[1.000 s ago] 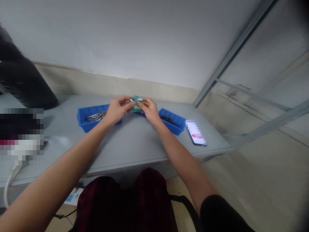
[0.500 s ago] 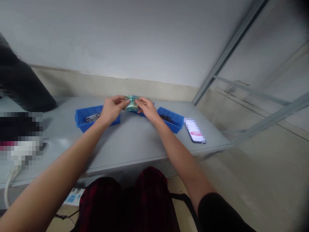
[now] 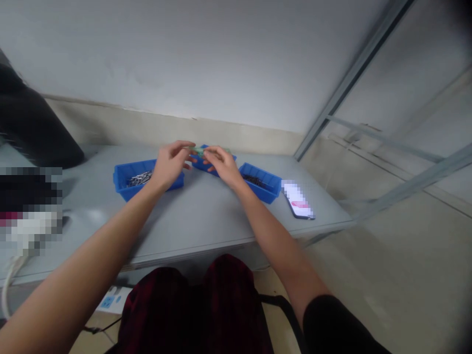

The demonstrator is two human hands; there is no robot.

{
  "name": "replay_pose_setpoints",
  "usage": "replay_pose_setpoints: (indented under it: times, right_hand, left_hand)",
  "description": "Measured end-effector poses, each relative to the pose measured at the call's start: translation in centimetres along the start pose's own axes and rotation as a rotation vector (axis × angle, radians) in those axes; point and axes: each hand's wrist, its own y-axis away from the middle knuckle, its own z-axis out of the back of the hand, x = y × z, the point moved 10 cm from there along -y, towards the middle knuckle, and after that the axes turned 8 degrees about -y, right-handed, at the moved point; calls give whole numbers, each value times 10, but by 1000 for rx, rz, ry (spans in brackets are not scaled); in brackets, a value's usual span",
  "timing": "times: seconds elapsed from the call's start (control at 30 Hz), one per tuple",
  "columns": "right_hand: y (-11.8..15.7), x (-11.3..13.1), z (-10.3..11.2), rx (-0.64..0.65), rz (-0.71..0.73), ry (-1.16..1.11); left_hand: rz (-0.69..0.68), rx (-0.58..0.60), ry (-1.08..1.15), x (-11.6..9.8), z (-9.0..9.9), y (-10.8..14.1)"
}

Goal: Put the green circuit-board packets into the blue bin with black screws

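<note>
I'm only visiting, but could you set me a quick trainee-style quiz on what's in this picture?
1. True or false: the phone lies to the left of all the blue bins.

2. Pick one. The leftmost bin contains:
A) green packets
B) silvery pieces
C) a dark bottle

3. Fill the gap: the packet between the left hand and the right hand is coloured ____.

Key:
1. False; it lies to their right.
2. B
3. green
</note>
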Motion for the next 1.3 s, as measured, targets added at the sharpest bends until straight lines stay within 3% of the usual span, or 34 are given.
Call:
replay_pose_setpoints:
  times: [0.13, 0.63, 0.97, 1.13, 1.3]
  right_hand:
    - [0, 5, 2, -19, 33, -6]
    - [-2, 6, 6, -79, 76, 120]
    - [3, 7, -3, -31, 100, 185]
    - [2, 0, -13, 54, -2, 6]
    - [-2, -5, -5, 11, -62, -33]
  left_hand:
    - [42, 16, 96, 4, -2, 0]
    - [31, 27, 2, 20, -4, -7]
    - [-30, 52, 106, 2, -10, 0]
    - [-54, 92, 62, -2, -14, 2]
    - [-75, -7, -2, -1, -1, -2]
